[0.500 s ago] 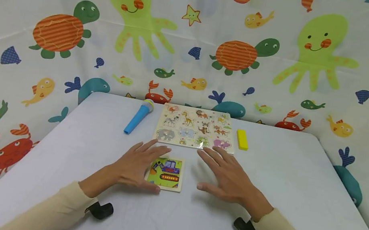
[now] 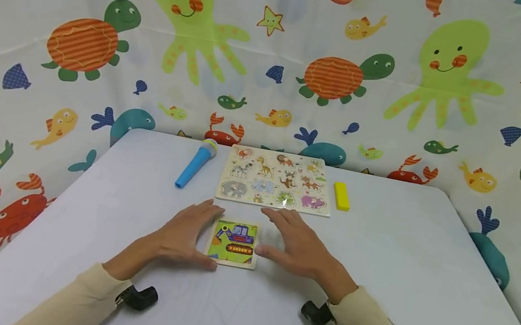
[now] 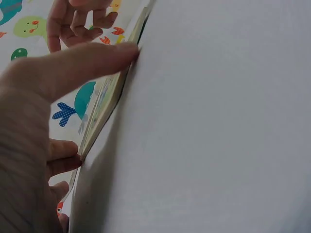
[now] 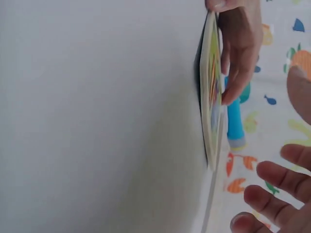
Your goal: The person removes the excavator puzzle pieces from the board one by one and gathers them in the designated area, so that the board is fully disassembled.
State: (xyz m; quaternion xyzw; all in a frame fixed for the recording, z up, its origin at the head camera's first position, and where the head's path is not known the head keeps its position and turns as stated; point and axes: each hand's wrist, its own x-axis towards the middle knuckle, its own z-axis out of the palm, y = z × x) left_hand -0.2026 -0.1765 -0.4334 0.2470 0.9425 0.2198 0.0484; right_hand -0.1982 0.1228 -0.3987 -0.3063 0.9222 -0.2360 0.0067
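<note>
A small square wooden puzzle (image 2: 233, 247) with a purple digger on green lies flat on the white table. My left hand (image 2: 181, 232) is at its left side, fingertips by the top-left corner and thumb along the bottom edge. Its thumb (image 3: 92, 65) is stretched out beside the puzzle's edge (image 3: 104, 102) in the left wrist view. On the other side my right hand (image 2: 301, 244) hovers with spread fingers, thumb tip close to the right edge. In the right wrist view the right fingers (image 4: 282, 182) are apart and hold nothing.
Behind the small puzzle lies a larger animal peg puzzle (image 2: 275, 179). A blue toy microphone (image 2: 195, 166) lies left of it, and a yellow block (image 2: 341, 196) right of it. A sea-animal cloth (image 2: 275, 73) hangs behind the white table (image 2: 405, 256).
My right hand has moved left, toward the small puzzle's right edge. My left hand has shifted slightly left. The puzzle stays in place.
</note>
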